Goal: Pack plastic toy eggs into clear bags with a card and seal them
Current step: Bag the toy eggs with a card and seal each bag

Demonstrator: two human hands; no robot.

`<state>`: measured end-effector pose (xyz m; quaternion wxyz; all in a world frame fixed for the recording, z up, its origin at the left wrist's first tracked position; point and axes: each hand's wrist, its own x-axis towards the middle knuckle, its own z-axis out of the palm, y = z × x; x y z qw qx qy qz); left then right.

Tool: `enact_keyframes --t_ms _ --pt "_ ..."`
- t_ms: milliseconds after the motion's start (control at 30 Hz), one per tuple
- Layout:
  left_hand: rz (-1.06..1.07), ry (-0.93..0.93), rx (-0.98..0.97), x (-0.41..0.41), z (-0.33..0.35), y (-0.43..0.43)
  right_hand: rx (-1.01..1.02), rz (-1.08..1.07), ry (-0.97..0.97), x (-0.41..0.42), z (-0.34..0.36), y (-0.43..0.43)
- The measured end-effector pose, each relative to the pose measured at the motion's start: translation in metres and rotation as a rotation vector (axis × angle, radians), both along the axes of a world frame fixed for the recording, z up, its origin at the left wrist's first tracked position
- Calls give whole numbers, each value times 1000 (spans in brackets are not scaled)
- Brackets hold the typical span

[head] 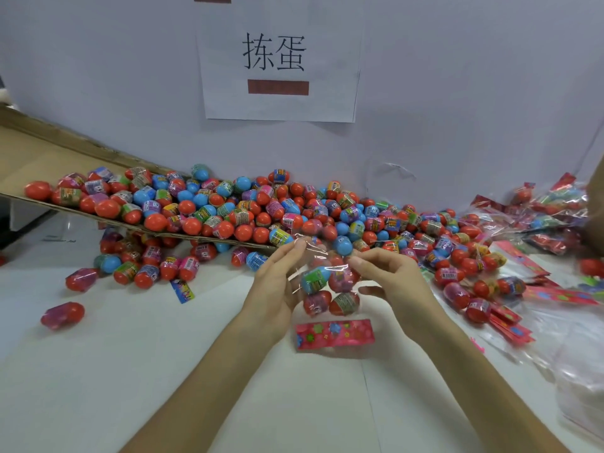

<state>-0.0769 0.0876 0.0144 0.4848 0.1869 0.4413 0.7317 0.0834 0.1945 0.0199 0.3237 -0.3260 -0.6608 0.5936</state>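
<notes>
Thumb and forefinger of the left hand (276, 286) pinch the top edge of a clear bag (322, 256). The right hand (390, 282) pinches the same edge from the 3 o'clock side, fingers curled, thumb below. The bag hangs between the 2 hands, just above the table (163, 371). At least 4 eggs (315, 280) show inside it in 2 rows. A pink card (335, 333) sits just under them at 6 o'clock; whether it is fully inside the film I cannot tell.

At 12 o'clock a big pile (294, 210) of red, blue and pink eggs runs along the wall. At 10 o'clock part of it rests on a tilted cardboard (49, 158) sheet. Stray eggs (62, 316) lie at 9 o'clock. Packed bags (552, 207) are heaped at 2 o'clock, spare cards (562, 294) at 3 o'clock, and empty bags (581, 387) at 4 o'clock. A paper sign (277, 60) hangs on the wall at 12 o'clock.
</notes>
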Motion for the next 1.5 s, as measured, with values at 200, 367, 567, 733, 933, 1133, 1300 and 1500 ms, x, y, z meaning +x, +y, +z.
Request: enact_keyframes --t_ms 200,367,567,733,933,1133,1300,1500 --pt "-183 156 -19 9 1 -2 -47 -55 64 4 6 2" --pt "-255 215 -3 9 1 -3 -63 -42 86 2 6 0" --pt "-197 181 19 9 1 -3 -27 71 55 1 10 -4" --pt "-175 135 40 9 4 -3 -45 104 71 2 9 -2" --pt "-244 164 47 14 6 -4 -125 116 166 4 9 -1" --pt "-222 147 81 17 4 -5 -146 136 215 2 8 -5" --pt "-201 129 115 19 4 -6 -173 149 258 0 5 -7" --pt "-187 103 147 16 8 -8 -133 214 202 -1 6 -9"
